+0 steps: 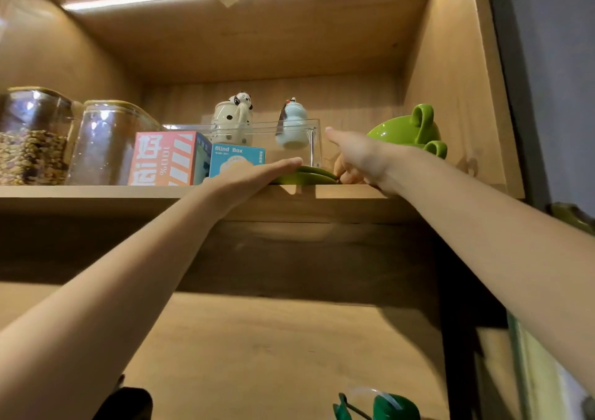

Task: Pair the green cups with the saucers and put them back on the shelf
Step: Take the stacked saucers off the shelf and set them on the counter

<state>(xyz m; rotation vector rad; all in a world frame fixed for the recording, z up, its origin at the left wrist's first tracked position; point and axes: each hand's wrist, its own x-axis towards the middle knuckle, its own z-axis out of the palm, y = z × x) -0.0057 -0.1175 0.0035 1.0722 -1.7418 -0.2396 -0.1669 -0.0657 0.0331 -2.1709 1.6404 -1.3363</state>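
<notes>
Both hands are up at the shelf [96, 191] edge, on the stacked green saucers [306, 176]. The left hand [254, 173] lies flat, fingers straight, palm down on the stack's left rim. The right hand [357, 159] is at the right rim; its lower fingers curl at the saucer edge, apparently pinching it, thumb stuck out upward. Contact is partly hidden.

Key relation: the saucers sit between the two hands, at the shelf front, just ahead of a clear box [257, 139]. The green cups [409, 130] lie to the right of the right hand, further back, near the side wall. So the right hand is the nearer one to the cups; the left is blocked by the saucers.

Cups look glossy, bright green, nested and tipped on their side, loop handles facing up and right. Saucers are flat, thin, same green; at least two, slightly offset. Pairing not yet done, in my judgement.
</notes>
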